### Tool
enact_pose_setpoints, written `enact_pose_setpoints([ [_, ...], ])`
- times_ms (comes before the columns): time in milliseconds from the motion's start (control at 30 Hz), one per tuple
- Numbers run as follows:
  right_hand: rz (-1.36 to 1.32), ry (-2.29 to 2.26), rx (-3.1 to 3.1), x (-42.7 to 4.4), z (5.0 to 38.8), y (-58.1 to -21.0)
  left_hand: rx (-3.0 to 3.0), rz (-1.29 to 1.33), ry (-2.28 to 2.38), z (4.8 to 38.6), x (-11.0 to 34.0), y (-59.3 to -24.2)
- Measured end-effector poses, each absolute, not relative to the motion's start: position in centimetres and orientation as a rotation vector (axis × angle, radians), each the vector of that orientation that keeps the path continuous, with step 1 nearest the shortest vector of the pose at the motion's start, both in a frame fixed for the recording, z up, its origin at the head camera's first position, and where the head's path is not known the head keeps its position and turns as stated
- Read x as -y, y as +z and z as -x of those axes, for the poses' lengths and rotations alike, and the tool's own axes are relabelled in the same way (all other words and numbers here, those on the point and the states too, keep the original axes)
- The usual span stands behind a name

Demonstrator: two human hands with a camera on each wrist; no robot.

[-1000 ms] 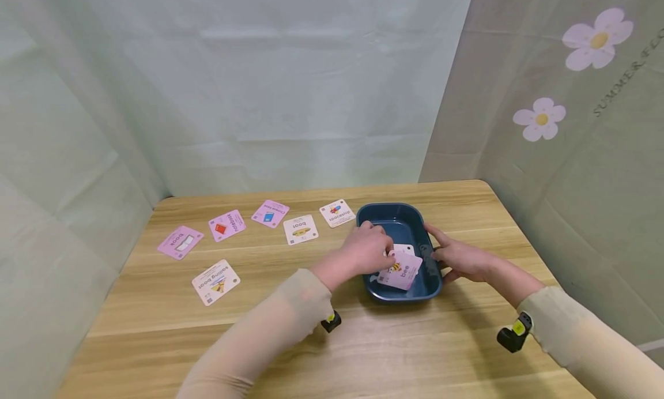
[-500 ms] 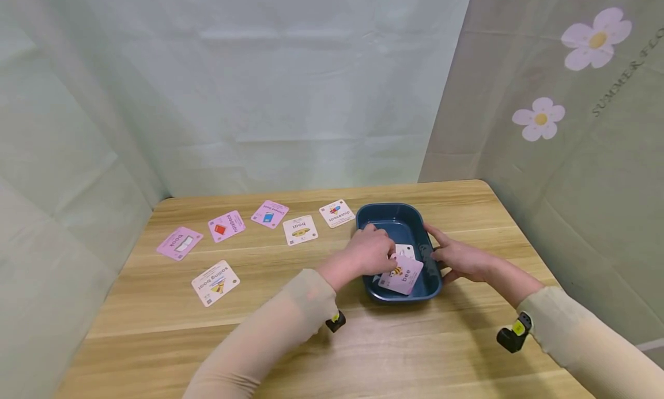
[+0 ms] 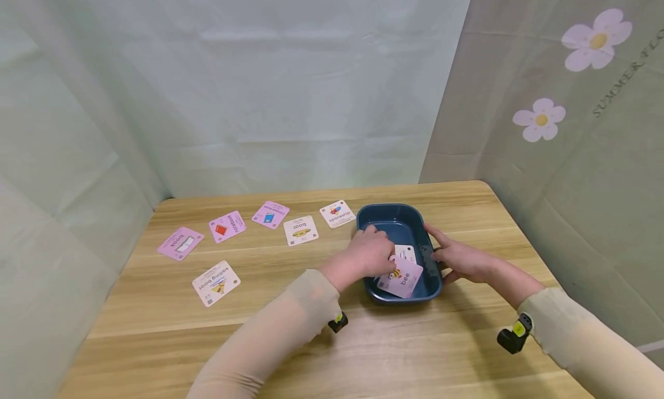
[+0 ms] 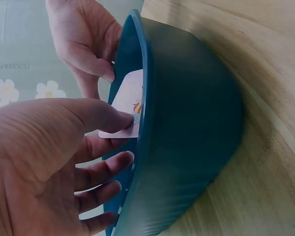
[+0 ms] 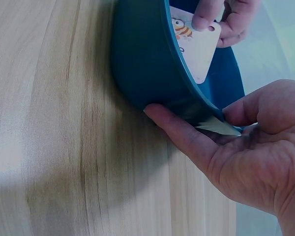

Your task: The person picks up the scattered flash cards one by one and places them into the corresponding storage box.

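Between thumb and index finger my left hand (image 3: 369, 253) pinches a pink card (image 3: 404, 278) marked "bee" with a bee picture. The card slants inside a dark blue plastic basin (image 3: 395, 230), near its front end. Behind it in the basin lies a white card (image 3: 407, 251), mostly covered. My right hand (image 3: 463, 260) grips the basin's right side; in the right wrist view, one digit bends over the rim and another lies along the outer wall. From the left wrist view, the other fingers of my left hand (image 4: 44, 157) are spread beside the basin's rim.
On the wooden table (image 3: 290, 330) left of the basin lie cards: "spaceship" (image 3: 338, 214), "boat" (image 3: 301, 230), "Chinese book" (image 3: 270, 214), "notebook" (image 3: 227, 226), "book" (image 3: 180, 243) and "sailing boat" (image 3: 216, 283). Pale curtains (image 3: 290, 87) hang behind and at both sides.
My left hand has shifted slightly right, still pinching the bee card, which has changed its tilt a little. More of the white card behind shows now. The right hand and basin stay put.
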State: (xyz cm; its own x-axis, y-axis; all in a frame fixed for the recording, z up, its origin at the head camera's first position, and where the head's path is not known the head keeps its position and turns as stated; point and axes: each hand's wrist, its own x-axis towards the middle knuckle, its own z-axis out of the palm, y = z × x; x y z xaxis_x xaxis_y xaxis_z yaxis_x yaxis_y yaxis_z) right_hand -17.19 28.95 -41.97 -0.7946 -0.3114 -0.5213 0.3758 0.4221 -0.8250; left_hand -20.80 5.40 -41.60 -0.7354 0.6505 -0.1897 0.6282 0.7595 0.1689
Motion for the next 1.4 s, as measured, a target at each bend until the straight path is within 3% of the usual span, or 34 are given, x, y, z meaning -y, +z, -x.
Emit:
enact_pose_setpoints([
  [433,-0.064,-1.415,-2.048,-28.9,17.2,-42.0,-2.792,-1.017,0.057,20.8,-5.3,-41.8],
  [1400,-0.056,-1.399,-2.06,-29.0,17.2,-42.0,-2.949,-1.053,0.375,19.8,-3.6,-39.7],
])
